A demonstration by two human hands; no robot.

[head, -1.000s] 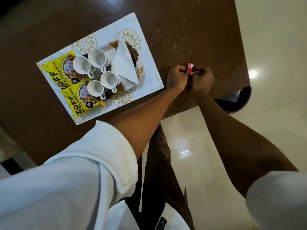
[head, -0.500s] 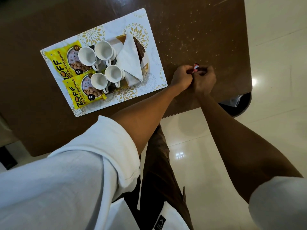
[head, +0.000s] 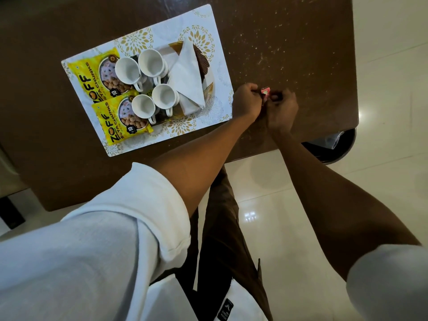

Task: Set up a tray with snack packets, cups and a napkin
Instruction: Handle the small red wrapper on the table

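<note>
My tray [head: 216, 72], upper left, looks set: packets [head: 92, 89], cups [head: 150, 63], napkin [head: 187, 82]. Left grip [head: 246, 103] and right grip [head: 281, 110] pinch a red sachet [head: 265, 91].

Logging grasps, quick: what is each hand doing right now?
Left hand: closed, pinching the red packet.
Right hand: closed, apparently pinching the same packet.

"ZOFF SOYA CHUNKS", "10" on snack packets [head: 97, 85]
</note>
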